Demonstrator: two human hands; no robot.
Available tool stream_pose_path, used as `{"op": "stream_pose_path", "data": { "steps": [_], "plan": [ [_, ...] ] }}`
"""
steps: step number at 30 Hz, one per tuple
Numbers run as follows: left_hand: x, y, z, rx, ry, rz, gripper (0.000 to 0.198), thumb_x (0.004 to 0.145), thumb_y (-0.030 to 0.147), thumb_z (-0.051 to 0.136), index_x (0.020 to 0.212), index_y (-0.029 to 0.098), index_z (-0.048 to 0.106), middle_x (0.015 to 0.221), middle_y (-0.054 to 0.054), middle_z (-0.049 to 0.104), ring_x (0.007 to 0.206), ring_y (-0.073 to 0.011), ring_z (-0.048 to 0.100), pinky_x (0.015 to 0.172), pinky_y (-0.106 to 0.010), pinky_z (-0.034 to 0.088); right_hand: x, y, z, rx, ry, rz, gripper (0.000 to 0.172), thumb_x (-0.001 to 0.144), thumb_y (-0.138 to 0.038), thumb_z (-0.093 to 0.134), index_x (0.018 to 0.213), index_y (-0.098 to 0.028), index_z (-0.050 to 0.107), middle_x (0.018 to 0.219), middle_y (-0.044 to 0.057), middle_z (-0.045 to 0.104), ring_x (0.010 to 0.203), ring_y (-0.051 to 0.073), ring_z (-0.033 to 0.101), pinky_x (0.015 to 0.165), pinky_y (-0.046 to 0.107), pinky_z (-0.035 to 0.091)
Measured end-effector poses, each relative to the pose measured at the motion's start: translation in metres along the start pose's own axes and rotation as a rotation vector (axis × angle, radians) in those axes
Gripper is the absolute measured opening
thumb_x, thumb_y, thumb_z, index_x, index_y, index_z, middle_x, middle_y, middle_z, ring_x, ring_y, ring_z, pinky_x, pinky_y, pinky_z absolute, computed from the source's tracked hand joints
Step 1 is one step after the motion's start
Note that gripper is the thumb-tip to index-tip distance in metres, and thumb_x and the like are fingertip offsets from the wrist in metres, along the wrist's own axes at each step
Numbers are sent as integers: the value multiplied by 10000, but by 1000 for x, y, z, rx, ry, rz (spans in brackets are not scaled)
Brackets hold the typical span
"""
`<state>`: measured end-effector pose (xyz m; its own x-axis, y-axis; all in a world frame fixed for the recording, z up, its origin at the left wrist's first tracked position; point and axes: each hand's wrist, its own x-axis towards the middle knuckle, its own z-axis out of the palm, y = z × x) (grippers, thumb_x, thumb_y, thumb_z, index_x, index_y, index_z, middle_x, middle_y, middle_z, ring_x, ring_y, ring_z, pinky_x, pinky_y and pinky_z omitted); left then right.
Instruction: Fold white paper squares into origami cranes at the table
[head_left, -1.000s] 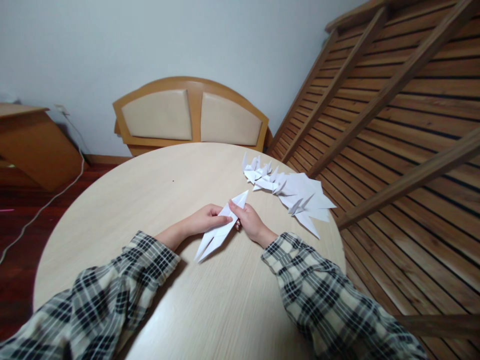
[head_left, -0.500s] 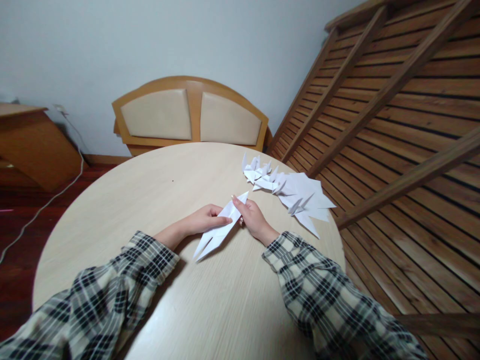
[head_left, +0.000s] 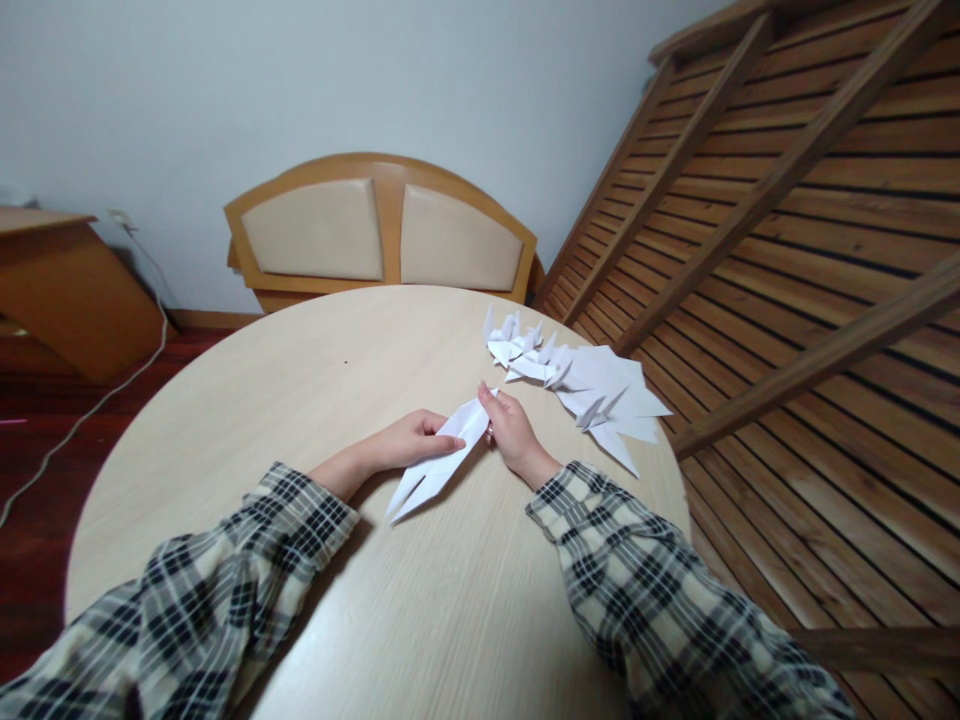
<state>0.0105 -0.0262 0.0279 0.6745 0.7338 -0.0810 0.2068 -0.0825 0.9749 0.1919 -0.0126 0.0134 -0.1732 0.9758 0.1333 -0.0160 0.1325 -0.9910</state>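
Note:
Between my hands is a folded white sheet of paper (head_left: 442,465), a long diamond shape whose near end is split into two narrow points. My left hand (head_left: 416,440) is closed on its left edge, thumb flat across the upper face and the other fingers hidden beneath. At the far tip, my right hand (head_left: 511,432) pinches the paper between thumb and fingers. Several folded paper cranes (head_left: 525,345) stand beyond my right hand, toward the table's right edge. One paper crane (head_left: 606,425) rests nearest to me.
Flat white paper sheets (head_left: 626,385) lie under and beside the cranes. The round wooden table (head_left: 225,420) carries everything. A padded headboard (head_left: 315,230) stands behind it, and a slatted wooden frame (head_left: 787,300) leans on the right. A white cable (head_left: 97,405) runs down at the left.
My right thumb and hand have shifted slightly outward to the paper's far tip. My left hand keeps its grip, and the cranes have not moved.

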Motion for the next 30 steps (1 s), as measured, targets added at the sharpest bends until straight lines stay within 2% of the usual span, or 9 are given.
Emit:
{"op": "stream_pose_path", "data": {
  "steps": [13, 18, 21, 25, 30],
  "plan": [
    [0, 2, 1, 48, 7, -23, 320, 786, 428, 612, 672, 141, 526, 557, 38, 458, 463, -68, 398, 425, -198, 303, 4, 5, -4, -8, 81, -6, 528, 819, -706, 469, 645, -210, 415, 481, -56, 371, 412, 92, 351, 397, 232, 242],
    [2, 8, 5, 61, 52, 10, 339, 820, 449, 590, 700, 135, 543, 576, 35, 460, 494, -73, 404, 450, -199, 308, 10, 8, -10, -52, 225, -116, 499, 837, -667, 477, 653, -208, 414, 579, -26, 410, 514, 109, 387, 470, 242, 291],
    [2, 11, 7, 46, 68, 52, 301, 819, 416, 610, 748, 125, 581, 622, 19, 520, 540, -82, 452, 482, -198, 336, 14, 8, -16, -65, 324, -152, 489, 849, -656, 464, 657, -210, 412, 594, -23, 411, 533, 117, 393, 491, 252, 309],
    [2, 10, 10, -124, 85, 16, 277, 820, 371, 625, 910, 111, 600, 778, -58, 662, 631, -123, 582, 571, -230, 442, 17, 4, -21, -14, 372, -155, 462, 858, -647, 458, 698, -216, 419, 550, -50, 376, 468, 102, 356, 440, 237, 271],
    [7, 3, 13, -354, 225, 41, 282, 821, 322, 644, 976, 101, 561, 849, -102, 692, 667, -138, 639, 667, -286, 524, 16, -1, -20, -5, 410, -223, 349, 844, -573, 543, 887, -247, 425, 545, -90, 398, 418, 90, 352, 406, 211, 238]
  ]
}}
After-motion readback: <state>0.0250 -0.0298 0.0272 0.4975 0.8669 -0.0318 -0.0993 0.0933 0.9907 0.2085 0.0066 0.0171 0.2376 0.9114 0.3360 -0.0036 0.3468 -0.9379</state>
